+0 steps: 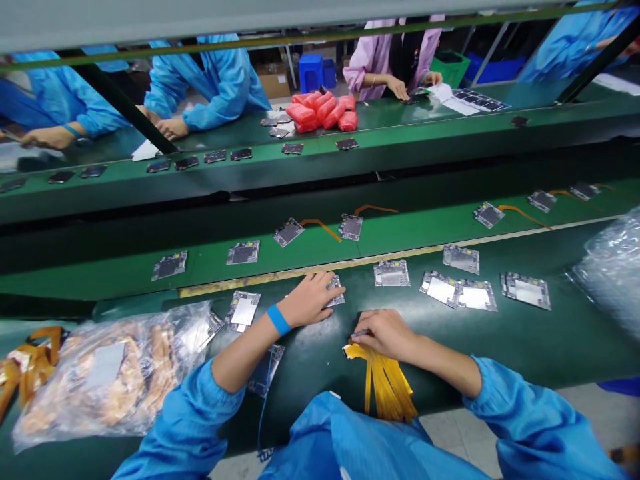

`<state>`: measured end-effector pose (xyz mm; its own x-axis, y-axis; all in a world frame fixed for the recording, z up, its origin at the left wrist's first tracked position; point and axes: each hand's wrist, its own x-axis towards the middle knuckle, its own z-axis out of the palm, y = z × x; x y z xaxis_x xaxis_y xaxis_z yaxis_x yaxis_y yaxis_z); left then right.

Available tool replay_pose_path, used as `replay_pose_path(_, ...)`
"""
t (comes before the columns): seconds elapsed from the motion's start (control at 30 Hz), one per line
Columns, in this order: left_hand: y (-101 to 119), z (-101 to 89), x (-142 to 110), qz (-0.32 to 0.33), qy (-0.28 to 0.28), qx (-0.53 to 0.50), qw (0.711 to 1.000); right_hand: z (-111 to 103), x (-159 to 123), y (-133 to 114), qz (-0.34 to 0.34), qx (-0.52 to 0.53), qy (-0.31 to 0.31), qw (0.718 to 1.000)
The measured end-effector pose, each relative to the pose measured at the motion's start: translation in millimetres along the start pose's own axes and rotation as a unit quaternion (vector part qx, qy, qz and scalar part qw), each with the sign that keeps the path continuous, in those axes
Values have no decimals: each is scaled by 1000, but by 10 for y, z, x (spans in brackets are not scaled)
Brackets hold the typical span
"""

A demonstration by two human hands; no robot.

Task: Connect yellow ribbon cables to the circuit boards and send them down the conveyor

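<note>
My left hand (309, 299), with a blue band at the wrist, grips a small circuit board (337, 297) on the green bench; the fingers cover part of the board. To its right, my right hand (384, 331) is closed around a thin dark tool (361, 333), whose full shape is hidden. Right below those fingers lies a fanned bundle of yellow flat flex cables (387, 387), its lower ends reaching the bench's front edge. Whether the right fingers also pinch a cable, I cannot tell. A circuit board (393, 273) lies just beyond my hands.
Several boards, some with white patches (476, 295), lie to the right. Left are a clear bag of copper-coloured parts (120, 380) and orange flex cables (43, 350). A green belt (210, 267) carries boards behind. Bubble wrap (613, 267) sits far right. Co-workers occupy the opposite bench.
</note>
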<state>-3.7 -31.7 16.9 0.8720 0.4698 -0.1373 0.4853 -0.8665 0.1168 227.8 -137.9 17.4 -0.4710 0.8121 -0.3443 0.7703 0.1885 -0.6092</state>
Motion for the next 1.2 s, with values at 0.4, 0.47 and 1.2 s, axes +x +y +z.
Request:
replay_pose_path(0.4,3,-46,141,6,-16,-4,1000,-94,161,205,50,158,41,985)
replay_pose_path(0.47,-5,-32,149,3,-15,-4,1000,-131,267,272,46,162,56,984)
replay_pose_path(1.2,-15,66,71,-43,18,-10,999,-323,841,269,102,-24,121,987)
